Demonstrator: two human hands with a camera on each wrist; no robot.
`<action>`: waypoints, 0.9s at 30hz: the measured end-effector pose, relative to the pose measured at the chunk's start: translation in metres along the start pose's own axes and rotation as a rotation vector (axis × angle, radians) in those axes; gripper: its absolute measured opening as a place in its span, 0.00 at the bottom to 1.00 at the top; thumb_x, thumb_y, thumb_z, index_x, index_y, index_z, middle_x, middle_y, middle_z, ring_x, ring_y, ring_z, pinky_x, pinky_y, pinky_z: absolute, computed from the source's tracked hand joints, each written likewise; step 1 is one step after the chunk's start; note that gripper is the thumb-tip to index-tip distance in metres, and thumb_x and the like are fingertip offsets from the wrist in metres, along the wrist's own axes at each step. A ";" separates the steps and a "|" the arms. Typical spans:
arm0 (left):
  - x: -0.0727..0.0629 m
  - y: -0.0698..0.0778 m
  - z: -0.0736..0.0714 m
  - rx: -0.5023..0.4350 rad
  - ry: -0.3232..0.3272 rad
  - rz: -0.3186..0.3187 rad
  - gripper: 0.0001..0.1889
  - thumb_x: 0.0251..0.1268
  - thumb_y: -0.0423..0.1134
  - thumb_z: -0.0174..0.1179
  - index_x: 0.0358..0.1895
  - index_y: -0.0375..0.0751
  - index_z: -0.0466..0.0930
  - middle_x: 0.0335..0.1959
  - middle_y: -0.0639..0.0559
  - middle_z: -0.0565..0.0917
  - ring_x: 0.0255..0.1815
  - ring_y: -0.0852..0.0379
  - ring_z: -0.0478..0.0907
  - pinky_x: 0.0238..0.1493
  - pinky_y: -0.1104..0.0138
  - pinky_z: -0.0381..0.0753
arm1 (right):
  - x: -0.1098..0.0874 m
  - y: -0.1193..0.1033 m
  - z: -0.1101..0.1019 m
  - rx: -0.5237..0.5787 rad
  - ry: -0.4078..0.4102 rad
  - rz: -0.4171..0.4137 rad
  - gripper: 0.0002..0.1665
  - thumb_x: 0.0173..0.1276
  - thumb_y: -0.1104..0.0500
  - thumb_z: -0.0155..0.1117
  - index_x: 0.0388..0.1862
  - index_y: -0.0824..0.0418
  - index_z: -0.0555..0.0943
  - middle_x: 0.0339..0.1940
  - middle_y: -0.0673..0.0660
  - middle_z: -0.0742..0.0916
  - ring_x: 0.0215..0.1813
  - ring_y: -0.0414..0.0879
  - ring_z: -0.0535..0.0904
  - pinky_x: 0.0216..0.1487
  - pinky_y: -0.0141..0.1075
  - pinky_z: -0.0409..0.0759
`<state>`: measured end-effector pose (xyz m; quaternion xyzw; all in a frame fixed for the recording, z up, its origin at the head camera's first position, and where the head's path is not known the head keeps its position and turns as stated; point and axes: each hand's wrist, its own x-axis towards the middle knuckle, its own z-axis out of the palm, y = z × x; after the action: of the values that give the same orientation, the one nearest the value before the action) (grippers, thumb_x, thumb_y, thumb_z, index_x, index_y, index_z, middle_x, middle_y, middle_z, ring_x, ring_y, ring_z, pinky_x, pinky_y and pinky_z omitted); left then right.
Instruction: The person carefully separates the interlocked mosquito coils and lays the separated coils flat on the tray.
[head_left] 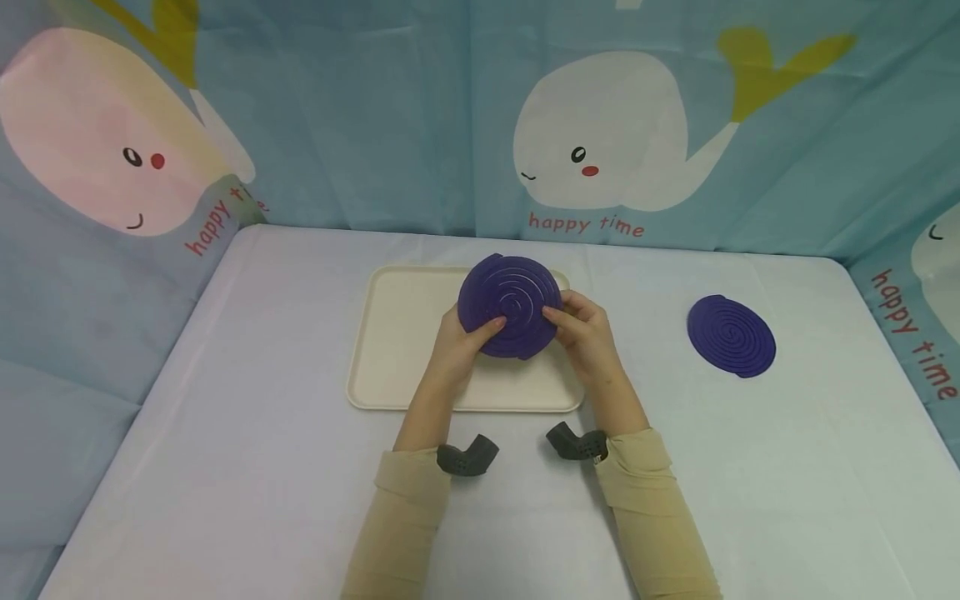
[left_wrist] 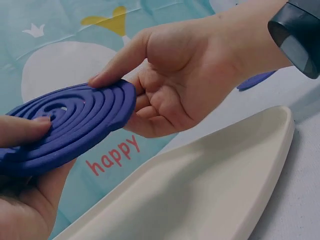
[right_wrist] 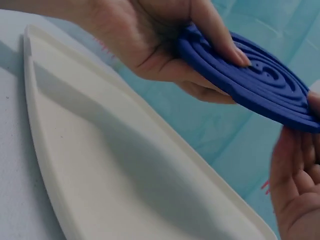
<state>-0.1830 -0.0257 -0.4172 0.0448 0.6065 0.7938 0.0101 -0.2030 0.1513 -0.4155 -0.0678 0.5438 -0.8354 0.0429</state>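
Note:
A round purple coaster with spiral grooves [head_left: 517,287] is held up over the cream tray [head_left: 405,350] by both hands. My left hand [head_left: 452,346] grips its left side, thumb on the grooved face and fingers hidden underneath. At the opposite edge my right hand [head_left: 592,333] pinches it, thumb on top. The left wrist view shows the coaster [left_wrist: 75,117] tilted, with the right hand [left_wrist: 175,75] at its rim. In the right wrist view the left hand's thumb reaches near the spiral centre of the coaster [right_wrist: 250,75].
A second purple spiral coaster [head_left: 731,335] lies on the white tablecloth [head_left: 750,467] to the right of the tray. Behind the table hangs a blue curtain [head_left: 375,125] printed with whales. A dark wrist device [head_left: 468,456] sits on each sleeve cuff.

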 end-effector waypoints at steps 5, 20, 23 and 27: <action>-0.001 0.001 -0.001 -0.071 -0.049 -0.037 0.31 0.57 0.22 0.57 0.66 0.28 0.61 0.61 0.33 0.71 0.62 0.43 0.70 0.63 0.62 0.70 | 0.000 -0.001 -0.003 0.060 -0.081 0.097 0.22 0.67 0.74 0.43 0.33 0.57 0.84 0.29 0.50 0.85 0.31 0.40 0.81 0.37 0.30 0.79; 0.000 0.000 -0.002 -0.096 -0.071 -0.035 0.30 0.58 0.24 0.58 0.66 0.29 0.62 0.61 0.35 0.71 0.62 0.46 0.70 0.63 0.63 0.69 | -0.001 0.001 -0.007 0.132 -0.161 0.143 0.27 0.73 0.71 0.36 0.32 0.58 0.84 0.28 0.51 0.85 0.31 0.40 0.80 0.35 0.31 0.79; 0.000 0.001 -0.002 -0.088 -0.076 -0.044 0.31 0.57 0.25 0.58 0.66 0.29 0.62 0.61 0.35 0.71 0.62 0.45 0.70 0.63 0.63 0.69 | -0.001 0.001 -0.007 0.156 -0.157 0.149 0.26 0.73 0.71 0.36 0.31 0.58 0.84 0.28 0.51 0.86 0.31 0.40 0.80 0.35 0.31 0.79; -0.001 0.004 -0.002 -0.082 -0.087 -0.067 0.31 0.58 0.26 0.58 0.66 0.30 0.61 0.62 0.36 0.71 0.62 0.46 0.70 0.63 0.64 0.70 | -0.001 0.001 -0.007 0.171 -0.154 0.154 0.27 0.74 0.71 0.35 0.30 0.58 0.84 0.27 0.51 0.85 0.31 0.40 0.80 0.35 0.30 0.79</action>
<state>-0.1822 -0.0290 -0.4145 0.0584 0.5737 0.8144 0.0647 -0.2030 0.1574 -0.4198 -0.0859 0.4693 -0.8653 0.1538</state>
